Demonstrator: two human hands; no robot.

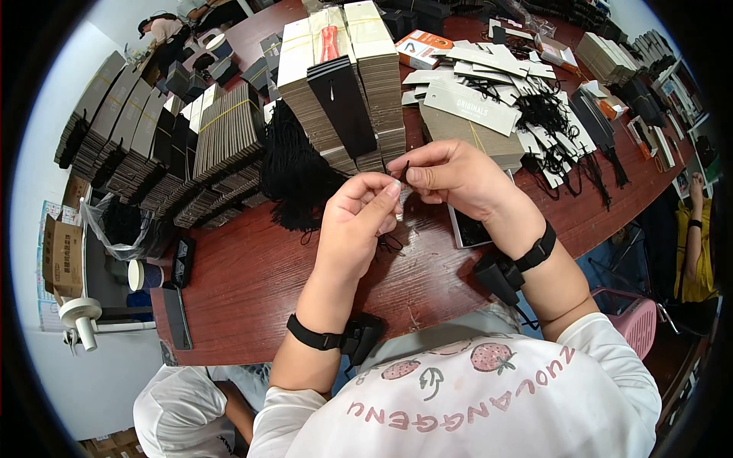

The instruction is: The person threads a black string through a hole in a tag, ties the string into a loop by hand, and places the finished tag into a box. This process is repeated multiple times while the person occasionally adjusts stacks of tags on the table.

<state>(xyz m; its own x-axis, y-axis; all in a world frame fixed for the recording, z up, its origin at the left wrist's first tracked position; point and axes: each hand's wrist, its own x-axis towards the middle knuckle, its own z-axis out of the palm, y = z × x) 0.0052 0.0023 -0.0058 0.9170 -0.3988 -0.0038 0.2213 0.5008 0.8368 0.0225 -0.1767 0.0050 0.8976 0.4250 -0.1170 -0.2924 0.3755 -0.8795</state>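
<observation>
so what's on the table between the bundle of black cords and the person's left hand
Nothing: the head view shows only bare reddish-brown table between the black cord bundle and the left hand, whose fingers pinch a small tag.

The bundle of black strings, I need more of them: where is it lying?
In the head view, the bundle of black strings lies on the red-brown table, left of both hands, against the tall stack of tags.

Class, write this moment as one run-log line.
left hand: pinching cord | right hand: pinching cord | behind: tag stacks, cord bundle | table
</observation>
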